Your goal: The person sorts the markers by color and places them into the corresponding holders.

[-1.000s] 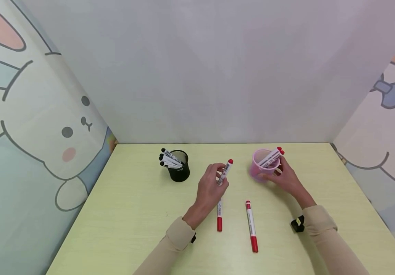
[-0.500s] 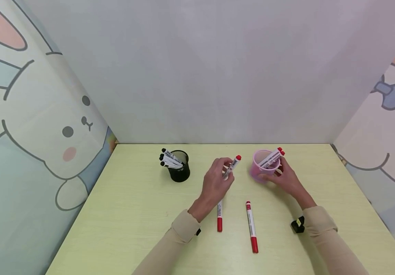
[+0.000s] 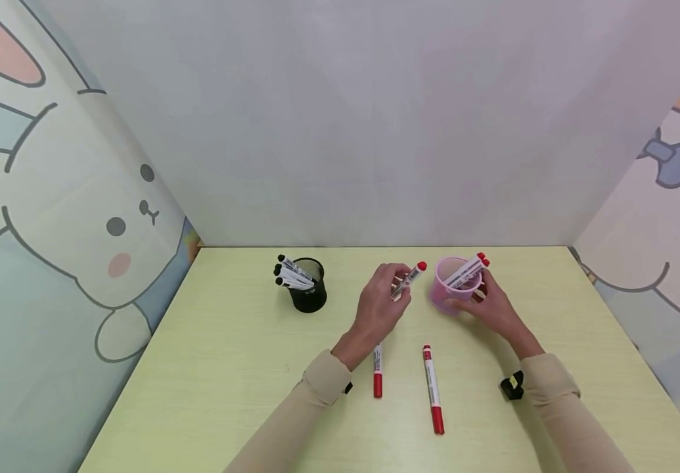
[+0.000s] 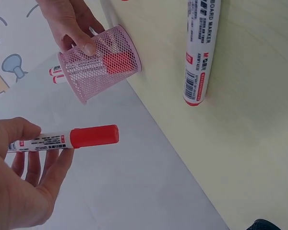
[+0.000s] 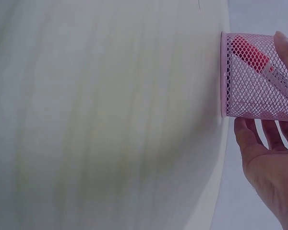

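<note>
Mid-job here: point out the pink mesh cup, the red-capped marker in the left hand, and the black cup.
Pink mesh cup (image 5: 254, 93): right wrist view, on its mesh side wall.
Red-capped marker (image 4: 58, 140): left wrist view, on its white barrel near the cap.
Black cup (image 3: 309, 301): head view, on its outer wall.

"BOARD MARKER" (image 4: 211, 21) reads along the loose marker (image 4: 200, 52) on the bench (image 4: 254, 105) in the left wrist view, with a barcode (image 4: 189, 86) near its end. The print on the held, red-capped marker (image 4: 62, 139) is too small to read.

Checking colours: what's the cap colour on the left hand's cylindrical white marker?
Red cap, clearest in the left wrist view.
</note>
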A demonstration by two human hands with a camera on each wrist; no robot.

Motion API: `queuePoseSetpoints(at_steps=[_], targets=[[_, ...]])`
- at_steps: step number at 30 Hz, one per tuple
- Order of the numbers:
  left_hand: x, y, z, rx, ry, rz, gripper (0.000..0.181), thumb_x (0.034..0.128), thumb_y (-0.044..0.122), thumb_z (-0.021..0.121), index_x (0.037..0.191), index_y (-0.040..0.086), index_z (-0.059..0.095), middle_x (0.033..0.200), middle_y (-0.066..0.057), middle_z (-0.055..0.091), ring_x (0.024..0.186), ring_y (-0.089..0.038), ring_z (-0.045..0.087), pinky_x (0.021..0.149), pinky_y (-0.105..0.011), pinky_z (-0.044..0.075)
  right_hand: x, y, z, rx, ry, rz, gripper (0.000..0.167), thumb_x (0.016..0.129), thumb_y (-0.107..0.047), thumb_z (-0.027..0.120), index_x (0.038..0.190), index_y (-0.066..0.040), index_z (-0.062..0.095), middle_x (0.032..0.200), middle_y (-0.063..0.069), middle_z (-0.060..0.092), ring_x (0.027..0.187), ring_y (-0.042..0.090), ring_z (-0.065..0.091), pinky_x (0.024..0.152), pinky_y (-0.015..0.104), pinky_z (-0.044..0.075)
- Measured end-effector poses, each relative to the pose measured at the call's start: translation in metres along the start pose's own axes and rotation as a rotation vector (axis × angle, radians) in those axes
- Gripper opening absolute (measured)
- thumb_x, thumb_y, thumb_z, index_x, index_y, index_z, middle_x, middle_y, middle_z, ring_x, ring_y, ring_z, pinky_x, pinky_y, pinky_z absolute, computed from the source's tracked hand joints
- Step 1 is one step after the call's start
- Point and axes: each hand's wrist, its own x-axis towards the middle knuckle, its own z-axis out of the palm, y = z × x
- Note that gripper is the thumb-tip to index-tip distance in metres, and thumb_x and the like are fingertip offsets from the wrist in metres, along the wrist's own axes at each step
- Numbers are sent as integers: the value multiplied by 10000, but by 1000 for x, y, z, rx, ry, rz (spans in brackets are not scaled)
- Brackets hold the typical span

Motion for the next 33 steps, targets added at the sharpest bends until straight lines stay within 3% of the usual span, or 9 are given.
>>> queuePoseSetpoints(at_steps=[7, 16, 21, 33], targets=[[6, 1, 5, -10, -11, 17, 318, 941, 28, 728, 1230, 76, 605, 1107, -56, 625, 955, -142, 661, 773, -153, 554, 0, 1, 1, 0, -9, 0, 1005, 875, -206, 848, 1591, -6, 172, 1552, 278, 347, 1433, 477, 349, 1145, 602, 326], [17, 5, 15, -49, -24, 119, 289, 951, -12, 708, 1216, 48, 610, 1096, -72, 611, 988, -153, 670, 863, -164, 551, -1, -1, 0, 11, -3, -7, 990, 873, -191, 849, 1583, -8, 184, 1539, 269, 361, 1421, 469, 363, 1146, 608, 331], [23, 10, 19, -47, -42, 142, 296, 964, 5, 699, 1241, 48, 607, 1140, -69, 608, 1044, -145, 664, 927, -113, 496, -1, -2, 0, 5, -7, -5, 980, 876, -198, 846, 1582, -14, 191, 1531, 253, 374, 1398, 455, 386, 1133, 610, 349], [35, 25, 30, -63, -77, 202, 304, 977, -25, 663, 1269, 43, 615, 1221, -76, 618, 1106, -145, 613, 989, -113, 455, -2, -2, -1, -22, -26, 2, 969, 912, -222, 811, 1603, -29, 158, 1563, 248, 348, 1395, 441, 390, 1122, 604, 351]])
